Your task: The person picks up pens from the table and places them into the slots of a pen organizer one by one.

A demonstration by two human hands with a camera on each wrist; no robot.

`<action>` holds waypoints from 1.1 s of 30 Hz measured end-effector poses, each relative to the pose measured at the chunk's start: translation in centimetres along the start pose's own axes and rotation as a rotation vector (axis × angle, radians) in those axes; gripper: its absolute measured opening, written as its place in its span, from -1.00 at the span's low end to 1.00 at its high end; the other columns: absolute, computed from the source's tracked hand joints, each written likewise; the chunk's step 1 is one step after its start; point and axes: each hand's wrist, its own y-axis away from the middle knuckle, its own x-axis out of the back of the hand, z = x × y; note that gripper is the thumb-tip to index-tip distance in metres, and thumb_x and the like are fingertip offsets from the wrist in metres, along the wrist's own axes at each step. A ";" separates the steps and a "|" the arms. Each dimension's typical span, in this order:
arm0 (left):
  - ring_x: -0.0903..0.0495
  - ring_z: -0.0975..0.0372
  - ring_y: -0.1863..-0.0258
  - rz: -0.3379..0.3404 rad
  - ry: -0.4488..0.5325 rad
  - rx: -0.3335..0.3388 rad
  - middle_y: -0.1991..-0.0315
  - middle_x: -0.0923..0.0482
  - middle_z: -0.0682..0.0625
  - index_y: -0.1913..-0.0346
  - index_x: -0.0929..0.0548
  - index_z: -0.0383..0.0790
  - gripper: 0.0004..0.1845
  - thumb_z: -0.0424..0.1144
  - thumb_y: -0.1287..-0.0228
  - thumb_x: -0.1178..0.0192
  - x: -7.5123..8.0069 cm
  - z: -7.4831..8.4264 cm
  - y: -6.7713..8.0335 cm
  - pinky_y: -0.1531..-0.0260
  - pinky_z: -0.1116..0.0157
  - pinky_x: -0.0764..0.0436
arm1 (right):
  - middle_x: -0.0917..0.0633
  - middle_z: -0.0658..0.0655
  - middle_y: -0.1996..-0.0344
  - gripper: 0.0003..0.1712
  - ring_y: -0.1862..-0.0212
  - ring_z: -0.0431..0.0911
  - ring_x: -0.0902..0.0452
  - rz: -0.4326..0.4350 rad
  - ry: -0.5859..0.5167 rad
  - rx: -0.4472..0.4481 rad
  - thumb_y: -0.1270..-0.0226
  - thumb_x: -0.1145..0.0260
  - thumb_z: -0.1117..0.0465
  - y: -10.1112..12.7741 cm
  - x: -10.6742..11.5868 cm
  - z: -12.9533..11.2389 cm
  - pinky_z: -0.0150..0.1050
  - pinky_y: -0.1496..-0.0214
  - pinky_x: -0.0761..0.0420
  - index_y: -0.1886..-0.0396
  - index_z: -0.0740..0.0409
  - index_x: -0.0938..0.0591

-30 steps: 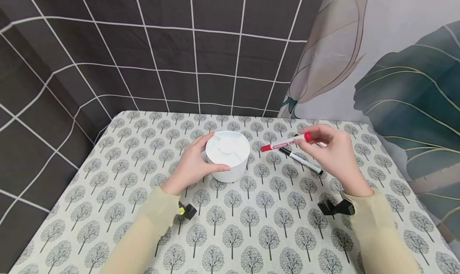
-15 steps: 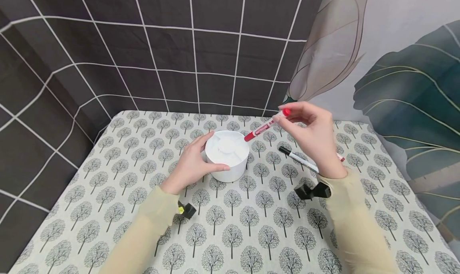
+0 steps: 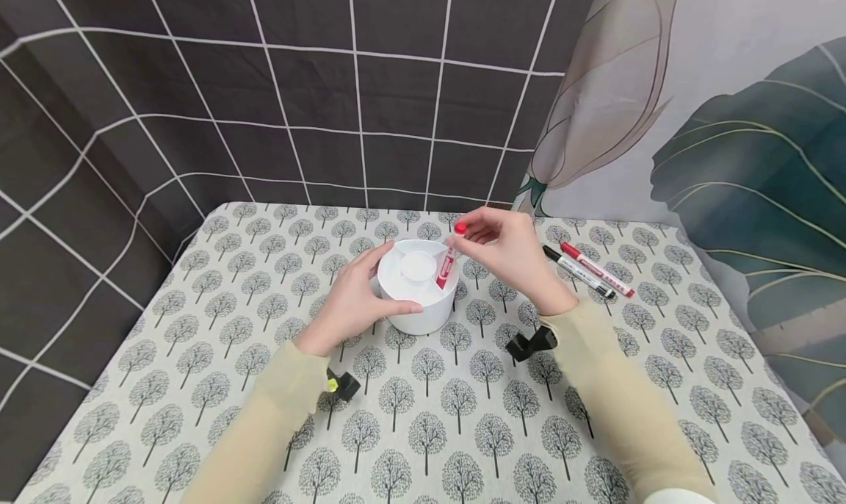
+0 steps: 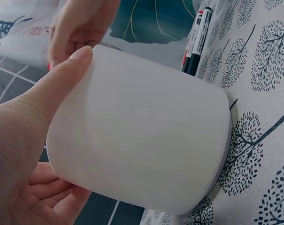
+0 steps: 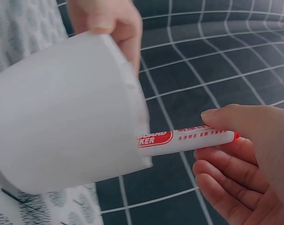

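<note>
Red marker going into the round white plastic holder [image 3: 418,287]

The left hand [image 3: 350,302] grips the holder's side on the tree-print tablecloth [image 3: 463,416]; the right hand [image 3: 512,254] pinches a red-capped white whiteboard marker [image 3: 446,265], tip down in a compartment.

The right hand [image 3: 509,250] has moved left and nearer the white holder [image 3: 418,287], from above the table's right side to just beside the holder's right rim. The red marker [image 3: 446,263] it pinches has turned from nearly level to nearly upright, its lower end now inside a right-hand compartment. Two other markers [image 3: 588,270], earlier partly hidden, now lie uncovered.
</note>
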 end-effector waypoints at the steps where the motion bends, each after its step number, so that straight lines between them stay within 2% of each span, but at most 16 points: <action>1: -0.30 -0.04 -0.42 -0.001 0.001 0.000 -0.48 -0.31 -0.11 -0.56 -0.29 -0.12 0.26 0.28 0.24 -0.64 0.0 0.0 0.0 -0.37 -0.16 -0.29 | -0.76 0.01 0.39 -0.77 0.36 -0.14 -0.67 -0.012 0.003 -0.003 -0.21 -0.57 0.21 -0.1 -0.3 0.2 -0.29 0.25 -0.71 0.19 0.22 -0.77; 8: -0.30 -0.02 -0.42 0.005 -0.007 -0.010 -0.47 -0.32 -0.10 -0.55 -0.30 -0.13 0.24 0.26 0.22 -0.64 0.0 0.0 -0.1 -0.37 -0.14 -0.30 | -0.75 0.04 0.40 -0.78 0.38 -0.11 -0.66 -0.075 0.009 -0.002 -0.18 -0.57 0.31 -0.2 -1.3 1.4 -0.27 0.27 -0.71 0.19 0.26 -0.77; 14: -0.32 -0.01 -0.41 0.002 -0.004 -0.008 -0.46 -0.33 -0.09 -0.55 -0.30 -0.14 0.24 0.25 0.23 -0.65 0.0 0.0 -0.1 -0.36 -0.11 -0.33 | -0.75 0.05 0.40 -0.78 0.38 -0.11 -0.66 -0.076 0.019 -0.011 -0.20 -0.55 0.29 -0.2 -1.5 1.6 -0.25 0.27 -0.71 0.18 0.25 -0.77; 18: -0.32 -0.02 -0.41 -0.001 0.003 -0.006 -0.47 -0.32 -0.09 -0.55 -0.30 -0.15 0.25 0.26 0.23 -0.65 0.0 0.0 0.0 -0.36 -0.12 -0.32 | -0.76 0.05 0.37 -0.71 0.36 -0.11 -0.67 -0.070 0.034 -0.018 -0.21 -0.56 0.24 -0.1 -1.4 1.6 -0.26 0.25 -0.71 0.10 0.25 -0.75; 26: -0.34 -0.03 -0.39 -0.002 -0.001 -0.001 -0.48 -0.31 -0.10 -0.55 -0.29 -0.14 0.25 0.26 0.23 -0.65 0.0 0.0 -0.1 -0.36 -0.11 -0.33 | -0.78 -0.02 0.26 -0.56 0.26 -0.15 -0.70 0.023 0.028 -0.044 -0.28 -0.53 -0.01 0.4 0.4 1.0 -0.25 0.12 -0.70 -0.04 0.14 -0.74; 33: -0.39 -0.04 -0.35 -0.007 -0.003 0.005 -0.48 -0.30 -0.11 -0.56 -0.29 -0.11 0.24 0.23 0.23 -0.66 0.0 0.0 -0.1 -0.34 -0.07 -0.38 | -0.79 -0.02 0.19 -0.58 0.18 -0.14 -0.70 0.105 0.059 -0.070 -0.34 -0.47 -0.05 1.4 3.2 1.3 -0.28 0.04 -0.68 -0.06 0.09 -0.74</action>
